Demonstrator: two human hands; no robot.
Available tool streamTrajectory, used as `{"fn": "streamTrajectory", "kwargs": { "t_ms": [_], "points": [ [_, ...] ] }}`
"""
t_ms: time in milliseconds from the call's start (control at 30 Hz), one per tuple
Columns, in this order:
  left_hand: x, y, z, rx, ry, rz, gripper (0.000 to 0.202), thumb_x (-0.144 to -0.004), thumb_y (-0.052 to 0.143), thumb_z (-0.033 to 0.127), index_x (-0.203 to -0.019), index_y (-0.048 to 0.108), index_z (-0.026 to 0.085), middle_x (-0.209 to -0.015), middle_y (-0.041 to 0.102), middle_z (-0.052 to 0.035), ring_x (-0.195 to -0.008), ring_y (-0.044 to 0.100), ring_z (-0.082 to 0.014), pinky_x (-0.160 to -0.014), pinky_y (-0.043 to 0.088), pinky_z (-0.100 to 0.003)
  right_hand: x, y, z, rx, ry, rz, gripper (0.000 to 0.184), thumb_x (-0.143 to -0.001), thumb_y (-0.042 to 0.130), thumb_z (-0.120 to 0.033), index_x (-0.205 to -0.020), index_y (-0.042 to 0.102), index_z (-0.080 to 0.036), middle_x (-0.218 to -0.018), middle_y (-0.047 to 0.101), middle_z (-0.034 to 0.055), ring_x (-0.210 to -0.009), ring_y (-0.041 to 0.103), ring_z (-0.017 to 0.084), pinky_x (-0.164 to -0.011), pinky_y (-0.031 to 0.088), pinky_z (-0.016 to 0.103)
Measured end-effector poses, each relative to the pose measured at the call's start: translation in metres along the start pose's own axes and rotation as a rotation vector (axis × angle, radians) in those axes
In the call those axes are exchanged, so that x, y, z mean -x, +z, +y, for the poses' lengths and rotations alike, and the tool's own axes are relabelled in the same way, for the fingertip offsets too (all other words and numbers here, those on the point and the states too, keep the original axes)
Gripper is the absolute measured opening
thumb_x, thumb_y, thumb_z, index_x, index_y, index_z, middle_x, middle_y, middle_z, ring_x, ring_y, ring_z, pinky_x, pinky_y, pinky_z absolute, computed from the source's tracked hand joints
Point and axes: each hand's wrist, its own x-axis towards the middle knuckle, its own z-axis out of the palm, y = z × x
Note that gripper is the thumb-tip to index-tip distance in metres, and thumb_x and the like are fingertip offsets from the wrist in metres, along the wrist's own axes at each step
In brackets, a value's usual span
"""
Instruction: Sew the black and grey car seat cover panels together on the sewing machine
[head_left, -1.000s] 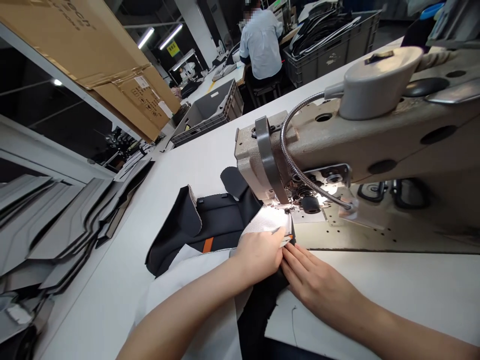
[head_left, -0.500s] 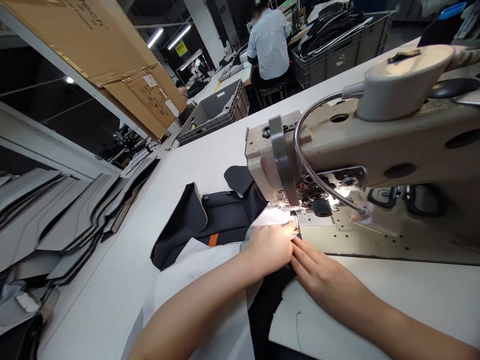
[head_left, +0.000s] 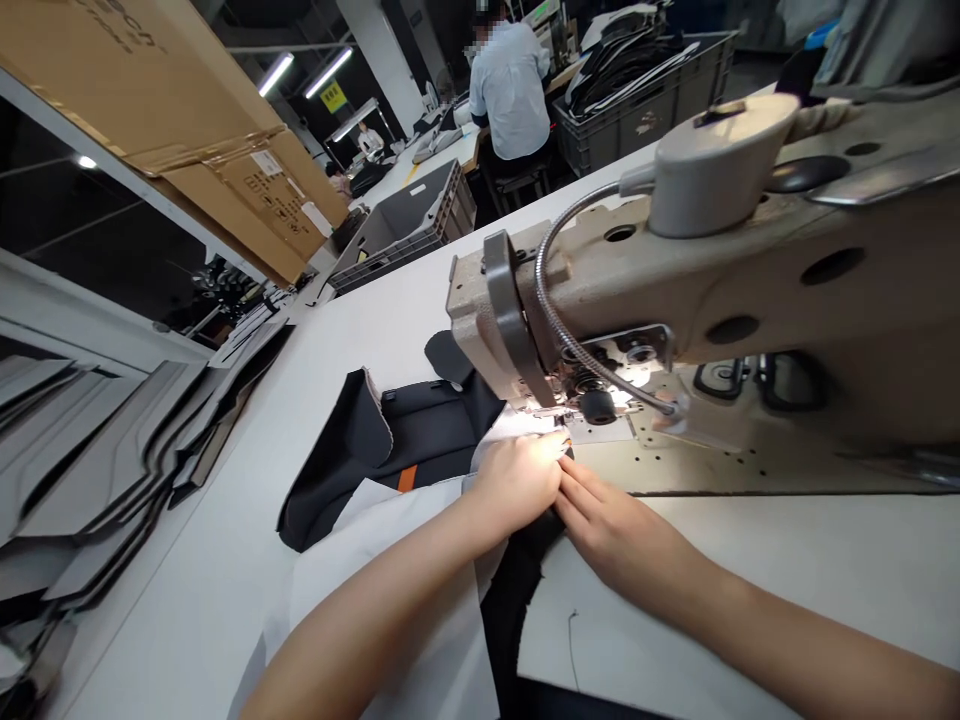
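A black padded fabric piece [head_left: 435, 432] with white backing cloth [head_left: 405, 540] and a small orange tab [head_left: 407, 479] lies partly under the head of a sewing machine [head_left: 600, 270]. My left hand [head_left: 517, 480] is closed on the fabric just in front of the lit needle area, its fingertips pinching near the edge. Against it, my right hand [head_left: 611, 515] has its fingers pressed together on the same edge, the tips partly hidden by the left hand. The seam under the fingers is hidden.
Stacked grey cut panels [head_left: 112, 450] lie along the left. Beyond the white table [head_left: 300, 400] stand a grey crate [head_left: 420, 215] and a cardboard box [head_left: 225, 190]. A person [head_left: 510, 90] sits farther back beside a crate of dark pieces [head_left: 637, 110]. A loose thread [head_left: 571, 650] lies near the front.
The view has shifted, so the machine and both hands appear farther left. Both hands stay on the fabric by the needle, the left fingertips now tucked closer to the edge.
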Motion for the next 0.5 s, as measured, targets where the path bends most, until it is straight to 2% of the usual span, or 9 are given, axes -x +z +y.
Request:
{"fn": "streamTrajectory", "kwargs": {
  "t_ms": [133,200,267,333,400,433,500],
  "points": [
    [-0.006,0.008,-0.007,0.095,0.079,0.122,0.036,-0.082,0.041,0.011,-0.108,0.065,0.017,-0.109,0.066,-0.0056,-0.103,0.060,-0.0205,-0.098,0.044,-0.031,-0.004,0.001,0.004,-0.056,0.054,0.026,0.044,-0.078,0.042,-0.001,-0.118,0.057,0.008,-0.121,0.056,0.0240,-0.121,0.047,0.033,-0.107,0.041,0.042],
    [-0.007,0.007,-0.012,0.146,0.149,0.148,0.034,-0.083,0.042,0.013,-0.107,0.066,0.017,-0.114,0.064,-0.0052,-0.108,0.057,-0.0195,-0.101,0.041,-0.030,-0.005,0.000,0.006,-0.100,0.091,0.041,0.043,-0.080,0.040,-0.002,-0.119,0.057,0.006,-0.122,0.056,0.0231,-0.120,0.049,0.031,-0.106,0.041,0.039],
    [-0.006,0.001,-0.021,0.194,0.159,0.163,0.029,-0.086,0.044,0.018,-0.103,0.067,0.018,-0.113,0.064,-0.0045,-0.107,0.057,-0.0188,-0.099,0.042,-0.029,-0.005,-0.001,0.007,-0.150,0.127,0.059,0.042,-0.081,0.039,-0.002,-0.118,0.059,0.005,-0.122,0.057,0.0220,-0.119,0.050,0.030,-0.104,0.044,0.039],
    [-0.003,-0.009,-0.035,0.222,0.061,0.220,0.026,-0.088,0.044,0.024,-0.096,0.067,0.018,-0.105,0.066,-0.0047,-0.099,0.058,-0.0188,-0.093,0.044,-0.029,-0.003,0.000,0.009,-0.195,0.160,0.069,0.040,-0.082,0.040,-0.003,-0.116,0.060,0.003,-0.120,0.058,0.0208,-0.118,0.051,0.030,-0.101,0.046,0.039],
    [0.002,-0.018,-0.054,0.229,-0.100,0.282,0.025,-0.088,0.042,0.027,-0.093,0.064,0.016,-0.099,0.065,-0.0059,-0.093,0.058,-0.0187,-0.089,0.045,-0.029,-0.002,0.001,0.010,-0.225,0.168,0.074,0.039,-0.082,0.041,-0.005,-0.114,0.061,0.002,-0.119,0.059,0.0200,-0.117,0.052,0.031,-0.100,0.047,0.040],
    [0.006,-0.021,-0.063,0.236,-0.176,0.257,0.023,-0.087,0.042,0.027,-0.092,0.062,0.015,-0.099,0.063,-0.0066,-0.092,0.057,-0.0189,-0.088,0.044,-0.030,-0.001,0.002,0.009,-0.236,0.168,0.071,0.038,-0.082,0.042,-0.005,-0.114,0.061,0.002,-0.119,0.059,0.0198,-0.117,0.051,0.030,-0.100,0.047,0.040],
    [0.017,-0.027,-0.078,0.272,-0.285,0.098,0.018,-0.083,0.045,0.024,-0.090,0.059,0.014,-0.095,0.063,-0.0064,-0.089,0.057,-0.0192,-0.084,0.045,-0.030,0.000,0.001,0.008,-0.254,0.162,0.069,0.038,-0.081,0.044,-0.006,-0.115,0.061,0.001,-0.120,0.059,0.0192,-0.119,0.050,0.030,-0.101,0.046,0.040]
  ]
}}
